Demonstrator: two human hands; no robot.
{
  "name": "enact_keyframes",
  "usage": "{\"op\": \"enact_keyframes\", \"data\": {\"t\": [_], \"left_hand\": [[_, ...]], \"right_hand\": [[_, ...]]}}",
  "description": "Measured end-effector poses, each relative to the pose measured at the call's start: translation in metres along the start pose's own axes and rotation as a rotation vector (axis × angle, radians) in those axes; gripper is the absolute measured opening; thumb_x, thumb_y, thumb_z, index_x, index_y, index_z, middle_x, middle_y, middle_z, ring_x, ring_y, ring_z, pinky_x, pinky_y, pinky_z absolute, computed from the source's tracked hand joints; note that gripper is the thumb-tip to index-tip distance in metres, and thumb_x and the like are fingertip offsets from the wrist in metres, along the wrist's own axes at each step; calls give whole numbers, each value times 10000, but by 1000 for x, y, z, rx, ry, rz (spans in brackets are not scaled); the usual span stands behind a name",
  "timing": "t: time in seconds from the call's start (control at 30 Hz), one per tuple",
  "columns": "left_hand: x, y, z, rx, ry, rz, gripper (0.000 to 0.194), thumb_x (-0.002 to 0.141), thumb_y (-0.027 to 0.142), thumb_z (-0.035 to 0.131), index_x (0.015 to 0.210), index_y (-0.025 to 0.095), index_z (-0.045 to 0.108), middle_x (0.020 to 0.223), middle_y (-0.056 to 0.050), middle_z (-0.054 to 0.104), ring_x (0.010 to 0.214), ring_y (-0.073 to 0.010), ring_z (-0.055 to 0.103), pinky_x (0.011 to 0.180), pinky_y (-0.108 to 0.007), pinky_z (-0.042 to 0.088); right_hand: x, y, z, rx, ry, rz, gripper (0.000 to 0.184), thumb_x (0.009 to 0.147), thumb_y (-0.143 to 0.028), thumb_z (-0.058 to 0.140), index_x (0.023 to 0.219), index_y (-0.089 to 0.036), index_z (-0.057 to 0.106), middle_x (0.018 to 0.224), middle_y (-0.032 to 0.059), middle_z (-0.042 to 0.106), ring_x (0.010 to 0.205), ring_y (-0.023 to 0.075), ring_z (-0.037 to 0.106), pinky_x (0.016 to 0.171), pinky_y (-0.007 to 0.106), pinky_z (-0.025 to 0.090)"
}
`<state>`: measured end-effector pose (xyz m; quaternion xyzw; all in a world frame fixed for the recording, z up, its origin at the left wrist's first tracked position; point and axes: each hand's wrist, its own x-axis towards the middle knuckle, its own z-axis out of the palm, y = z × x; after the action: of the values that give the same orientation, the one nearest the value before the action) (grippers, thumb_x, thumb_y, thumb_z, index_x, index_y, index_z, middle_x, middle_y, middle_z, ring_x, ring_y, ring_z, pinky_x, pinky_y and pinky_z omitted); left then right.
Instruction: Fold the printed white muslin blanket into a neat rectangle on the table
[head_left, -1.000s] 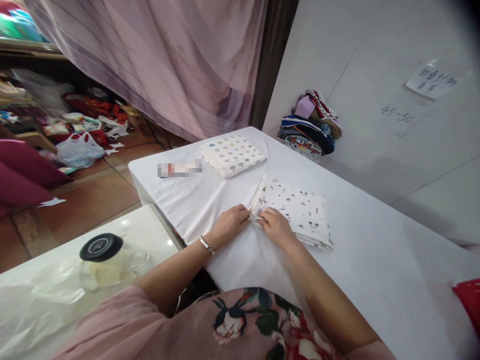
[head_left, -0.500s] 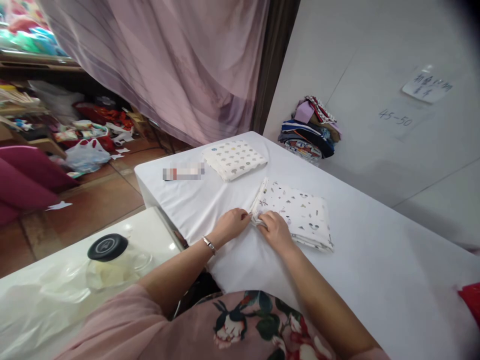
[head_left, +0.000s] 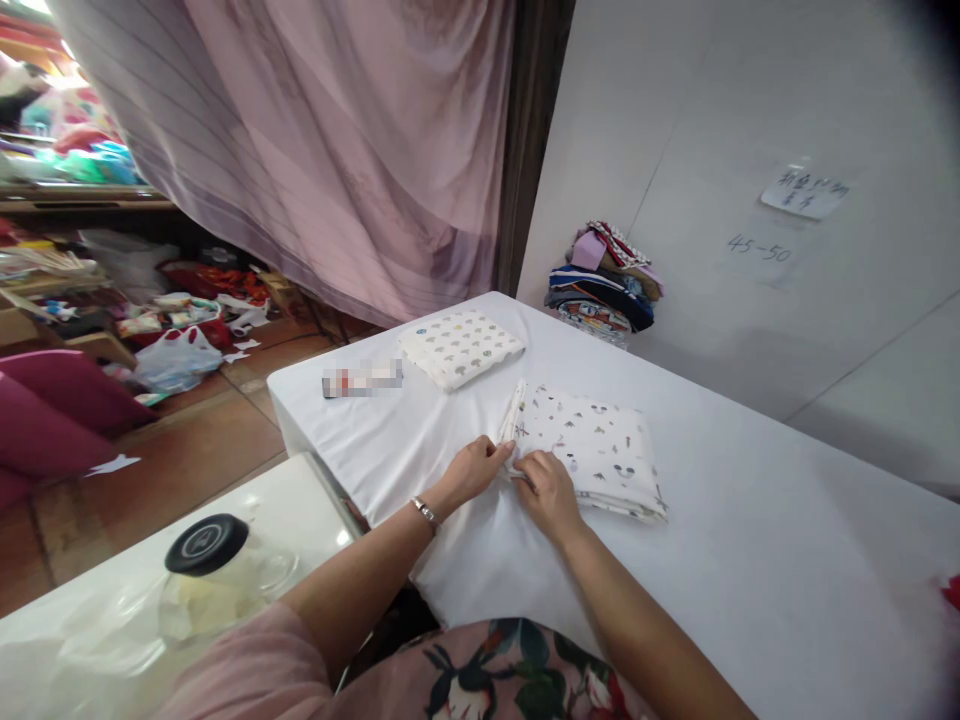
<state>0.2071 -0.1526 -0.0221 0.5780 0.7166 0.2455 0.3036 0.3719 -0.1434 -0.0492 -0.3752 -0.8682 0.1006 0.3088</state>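
Observation:
A white folded cloth (head_left: 592, 435) with small dark printed figures lies flat on the white-covered table, its layers showing along the near and left edges. At its near left corner, my left hand (head_left: 472, 470) pinches the edge between thumb and fingers. My right hand (head_left: 549, 488) has its fingers curled onto the same corner, close beside the left. Part of the corner is hidden by the fingers. Farther back lies a second folded cloth (head_left: 463, 348), white with rows of grey mushroom-like prints, apart from both hands.
A blurred-out small item (head_left: 363, 379) lies left of the second cloth. A glossy side table (head_left: 300, 490) at lower left holds a glass jar with a black lid (head_left: 207, 545). A pile of folded clothes (head_left: 604, 283) is by the wall. A pink curtain (head_left: 360, 140) hangs behind.
The view has tilted, so the table and cloths sit slightly lower in it. My left thumb has extended along the cloth's edge; both hands stay at the same corner.

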Motion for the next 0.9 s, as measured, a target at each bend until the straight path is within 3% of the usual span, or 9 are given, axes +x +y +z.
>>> {"op": "enact_keyframes", "data": {"t": [0.13,0.33,0.57,0.73,0.9], "left_hand": [[4,4,1,-114,-89,-106,581,754,661,438,1011,145,507,726,-50,647,571,-179,597,572,-273,423],[12,0,4,-37,-73,-69,690,716,647,502,1190,149,451,989,-113,648,846,-230,624,683,-278,441],[17,2,-6,266,20,50,411,772,473,504,1068,190,536,975,-93,652,908,-253,605,744,-321,420],[43,22,-7,291,177,206,250,799,338,505,1001,193,526,1048,-75,606,887,-195,589,738,-292,412],[77,39,2,247,162,143,186,786,347,517,881,193,559,998,-61,605,851,-189,583,712,-288,414]], "right_hand": [[-2,0,-1,28,13,-7,185,834,-162,508,977,-190,622,871,40,554,826,182,480,754,317,379],[-6,-2,1,43,29,-37,289,846,-127,454,1065,-222,617,913,49,564,860,185,485,756,324,382],[-12,-11,2,-11,-8,-101,344,834,-105,460,1123,-240,587,1128,67,564,1020,203,472,840,359,351],[-13,-13,2,-26,-12,-97,357,834,-118,466,1153,-240,571,1126,67,572,1020,203,474,847,363,344],[-13,-14,-2,-34,-52,-84,419,822,-129,472,1220,-254,519,1140,63,566,1036,208,464,866,366,342]]}}
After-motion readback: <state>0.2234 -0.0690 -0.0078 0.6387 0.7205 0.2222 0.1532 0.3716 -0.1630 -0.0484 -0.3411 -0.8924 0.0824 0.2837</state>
